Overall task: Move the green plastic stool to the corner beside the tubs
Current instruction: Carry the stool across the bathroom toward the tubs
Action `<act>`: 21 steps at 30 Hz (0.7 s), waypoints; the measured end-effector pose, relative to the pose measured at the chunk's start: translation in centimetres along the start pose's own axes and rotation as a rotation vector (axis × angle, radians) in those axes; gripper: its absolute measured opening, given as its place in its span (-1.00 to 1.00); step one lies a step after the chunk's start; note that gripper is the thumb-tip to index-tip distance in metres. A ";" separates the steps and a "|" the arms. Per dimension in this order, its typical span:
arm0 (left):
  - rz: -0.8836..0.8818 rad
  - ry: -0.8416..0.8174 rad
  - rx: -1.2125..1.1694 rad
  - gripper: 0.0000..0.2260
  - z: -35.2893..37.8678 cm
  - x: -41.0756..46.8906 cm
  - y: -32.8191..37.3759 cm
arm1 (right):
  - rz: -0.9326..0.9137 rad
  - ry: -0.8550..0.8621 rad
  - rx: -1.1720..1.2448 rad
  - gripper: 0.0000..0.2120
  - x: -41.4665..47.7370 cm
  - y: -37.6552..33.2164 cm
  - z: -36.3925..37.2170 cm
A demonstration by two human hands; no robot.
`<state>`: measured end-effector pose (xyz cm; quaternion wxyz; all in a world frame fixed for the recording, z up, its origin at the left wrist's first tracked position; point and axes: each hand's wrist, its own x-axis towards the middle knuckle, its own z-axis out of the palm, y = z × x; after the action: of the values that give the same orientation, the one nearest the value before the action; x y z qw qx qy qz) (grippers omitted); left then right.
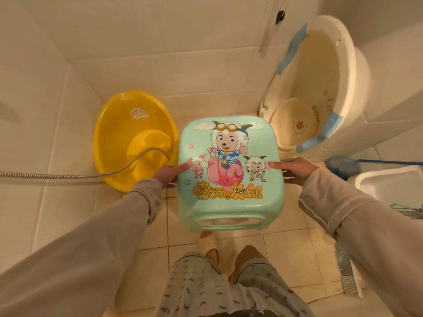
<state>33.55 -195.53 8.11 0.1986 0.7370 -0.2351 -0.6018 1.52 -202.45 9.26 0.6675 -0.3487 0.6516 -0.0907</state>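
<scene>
Both arms extended forward, sleeved. Left hand (168, 173) and right hand (295, 168) clamped on opposite sides, thumbs lying on top.

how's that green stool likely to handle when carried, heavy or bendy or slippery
The green stool is probably light: the left hand and right hand hold it up with only a side grip, thumbs on top. It looks like hollow moulded plastic with cut-out sides, so likely stiff with slight flex. Its glossy top could be slippery, especially if wet.
</scene>
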 end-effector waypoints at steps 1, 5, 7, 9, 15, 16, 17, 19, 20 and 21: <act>0.009 -0.005 0.004 -0.51 -0.2 0.4 1.0 | -0.002 -0.001 0.006 -0.62 0.4 -0.5 -0.4; 0.019 -0.035 0.041 -0.50 -0.2 2.0 4.2 | 0.008 -0.018 0.010 -0.56 2.3 -2.3 -1.8; 0.020 -0.042 0.041 -0.50 0.1 3.1 5.6 | 0.014 -0.022 0.006 -0.54 3.6 -3.1 -2.7; 0.018 -0.037 0.034 -0.50 0.5 4.3 6.9 | 0.016 -0.032 0.001 -0.55 5.1 -4.1 -3.8; -0.007 0.014 -0.018 -0.50 2.4 8.1 11.3 | 0.037 -0.064 -0.041 -0.58 9.5 -8.8 -7.3; -0.016 0.023 -0.020 -0.51 3.0 9.1 12.4 | 0.049 -0.063 -0.051 -0.57 10.4 -10.0 -8.3; -0.028 0.036 -0.022 -0.51 3.5 10.0 13.4 | 0.055 -0.070 -0.060 -0.57 11.1 -11.1 -9.1; -0.030 0.062 -0.038 -0.51 4.0 11.2 14.7 | 0.059 -0.080 -0.069 -0.55 12.1 -12.6 -9.8; -0.039 0.075 -0.052 -0.51 4.5 12.0 15.7 | 0.067 -0.079 -0.071 -0.53 12.8 -13.5 -10.5; -0.047 0.088 -0.068 -0.51 4.9 12.8 16.5 | 0.079 -0.073 -0.067 -0.52 13.6 -14.4 -11.2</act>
<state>29.10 -216.45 6.54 0.2197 0.7609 -0.1883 -0.5807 -2.32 -224.89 7.74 0.6818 -0.3481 0.6428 -0.0297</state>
